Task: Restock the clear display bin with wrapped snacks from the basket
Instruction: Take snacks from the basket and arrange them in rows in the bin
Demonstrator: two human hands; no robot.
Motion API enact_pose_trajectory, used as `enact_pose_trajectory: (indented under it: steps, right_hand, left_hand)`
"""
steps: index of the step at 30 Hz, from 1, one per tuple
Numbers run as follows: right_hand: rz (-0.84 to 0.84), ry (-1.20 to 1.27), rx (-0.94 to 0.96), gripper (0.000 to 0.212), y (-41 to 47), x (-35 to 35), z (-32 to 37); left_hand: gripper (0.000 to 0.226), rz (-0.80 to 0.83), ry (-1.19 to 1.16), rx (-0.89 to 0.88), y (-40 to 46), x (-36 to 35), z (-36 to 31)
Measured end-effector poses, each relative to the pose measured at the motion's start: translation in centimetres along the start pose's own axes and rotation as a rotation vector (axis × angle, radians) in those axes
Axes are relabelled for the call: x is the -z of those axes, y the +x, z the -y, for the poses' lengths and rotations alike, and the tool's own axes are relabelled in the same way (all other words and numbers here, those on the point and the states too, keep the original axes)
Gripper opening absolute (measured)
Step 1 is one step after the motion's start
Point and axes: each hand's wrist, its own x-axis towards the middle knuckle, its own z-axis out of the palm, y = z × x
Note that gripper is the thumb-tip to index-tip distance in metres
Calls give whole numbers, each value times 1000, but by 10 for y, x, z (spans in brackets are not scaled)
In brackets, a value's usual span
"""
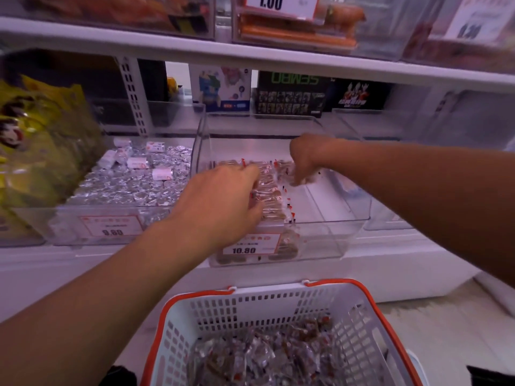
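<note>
Wrapped brown snacks (274, 190) lie in the clear plastic display bin's (334, 235) left half; both hands reach in, left hand (223, 199) gripping them near, right hand (305, 158) pinching wrappers farther back. White orange-rimmed basket (250, 305) sits near, holding more.

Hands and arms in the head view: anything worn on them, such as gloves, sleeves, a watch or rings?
Nothing worn shows. The left hand and right hand are bare, without gloves or visible rings, and both forearms are uncovered, with no sleeve, watch or band in view.

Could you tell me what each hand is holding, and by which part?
Both hands, left and right, are on the snacks in the bin; the exact hold cannot be told.
</note>
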Motion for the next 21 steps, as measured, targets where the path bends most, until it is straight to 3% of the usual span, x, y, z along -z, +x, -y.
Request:
enact_pose_trajectory:
  steps: [3, 7, 11, 21]
  right_hand:
    - [75, -8, -4, 28, 19, -4, 10]
    - [27, -34, 30, 30, 22, -9, 12]
    - [-45, 4, 21, 46, 18, -12, 13]
    - [-195, 12, -28, 26, 13, -21, 23]
  left_hand:
    - [25, 23, 6, 31, 0, 1, 6]
    - [27, 40, 27, 25, 0, -1, 11]
    - [26, 30, 31, 8, -1, -2, 11]
    - [23, -25, 49, 3, -4, -8, 7]
